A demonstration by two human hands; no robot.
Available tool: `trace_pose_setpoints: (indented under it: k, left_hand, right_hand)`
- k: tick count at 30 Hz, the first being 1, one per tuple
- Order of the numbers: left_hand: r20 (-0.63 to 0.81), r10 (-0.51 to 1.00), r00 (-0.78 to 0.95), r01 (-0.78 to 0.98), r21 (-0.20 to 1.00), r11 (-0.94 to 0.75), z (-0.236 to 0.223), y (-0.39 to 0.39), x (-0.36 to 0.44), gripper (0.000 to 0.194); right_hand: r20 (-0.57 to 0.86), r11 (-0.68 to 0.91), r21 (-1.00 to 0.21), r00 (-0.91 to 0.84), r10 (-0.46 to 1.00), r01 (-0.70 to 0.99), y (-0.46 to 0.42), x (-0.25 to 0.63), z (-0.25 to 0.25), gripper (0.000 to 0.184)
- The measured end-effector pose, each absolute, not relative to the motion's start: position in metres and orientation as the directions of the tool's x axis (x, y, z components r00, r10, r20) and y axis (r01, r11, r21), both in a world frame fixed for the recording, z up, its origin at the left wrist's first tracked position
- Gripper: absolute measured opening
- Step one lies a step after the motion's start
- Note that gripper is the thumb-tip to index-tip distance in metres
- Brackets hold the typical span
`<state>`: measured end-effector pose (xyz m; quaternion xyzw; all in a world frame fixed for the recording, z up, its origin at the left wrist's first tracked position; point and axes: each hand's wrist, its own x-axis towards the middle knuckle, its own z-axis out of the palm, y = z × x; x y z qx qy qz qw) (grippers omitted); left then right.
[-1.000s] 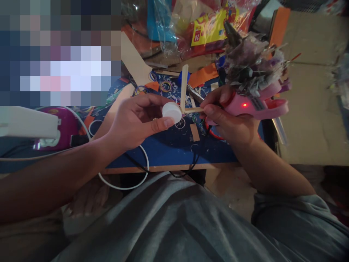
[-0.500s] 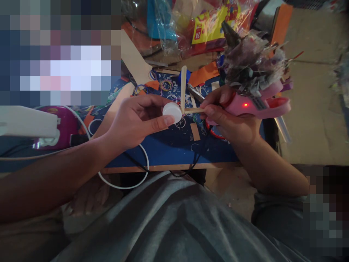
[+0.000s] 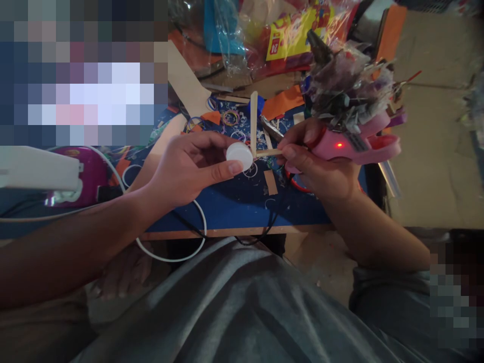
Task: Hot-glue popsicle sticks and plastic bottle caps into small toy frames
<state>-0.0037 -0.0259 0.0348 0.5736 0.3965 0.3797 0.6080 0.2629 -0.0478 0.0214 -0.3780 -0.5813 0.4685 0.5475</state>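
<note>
My left hand (image 3: 189,169) pinches a white bottle cap (image 3: 239,155) between thumb and fingers. Two wooden sticks are fixed to the cap: one stick (image 3: 253,121) stands upright, the other (image 3: 269,152) points right. My right hand (image 3: 319,164) grips a pink glue gun (image 3: 355,143) with a red light lit. Scraps of plastic and paper crust the gun's top. The right thumb and forefinger also touch the end of the horizontal stick. Both hands hover above a blue work board (image 3: 242,201).
The blue board carries rubber bands (image 3: 230,118), orange paper scraps (image 3: 282,103) and small card pieces. A purple device (image 3: 81,174) with a white cable (image 3: 172,257) lies at the left. Plastic bags (image 3: 287,35) pile up behind. Cardboard (image 3: 431,151) covers the floor at the right.
Nothing has moved apart from a slight drift of the view; both hands keep the same grip.
</note>
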Motion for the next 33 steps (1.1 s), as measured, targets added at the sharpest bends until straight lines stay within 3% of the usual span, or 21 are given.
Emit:
trace_pose_setpoints:
  k: [9,14,20,26,30,33]
  left_hand:
    - [0.003,0.915,0.403,-0.058,0.998,0.022,0.0301,-0.0242,-0.0032,0.055]
    - [0.026,0.904,0.426,-0.110,0.994,0.023,0.0267,-0.0235,-0.0055,0.046]
    - [0.008,0.908,0.418,-0.083,0.996,0.029,0.0291,-0.0241,-0.0055,0.049]
    - [-0.011,0.914,0.406,-0.055,0.998,0.037,0.0315,-0.0246,-0.0040,0.057]
    - [-0.014,0.915,0.404,-0.063,0.997,0.043,0.0323,-0.0246,-0.0031,0.056]
    - [-0.023,0.913,0.407,-0.064,0.996,0.054,0.0324,-0.0244,-0.0029,0.055]
  right_hand:
    - [0.300,0.291,-0.952,-0.091,0.950,-0.094,-0.0473,0.2623,0.0166,0.038]
    - [0.253,0.248,-0.965,-0.062,0.965,-0.080,-0.0475,0.2624,0.0174,0.047]
    - [0.284,0.273,-0.955,-0.085,0.955,-0.118,-0.0502,0.2640,0.0159,0.032]
    - [0.223,0.220,-0.973,-0.035,0.974,-0.067,-0.0492,0.2634,0.0155,0.057]
    - [0.250,0.244,-0.967,-0.076,0.965,-0.076,-0.0489,0.2634,0.0159,0.047]
    - [0.219,0.213,-0.973,-0.064,0.974,-0.089,-0.0487,0.2638,0.0151,0.051]
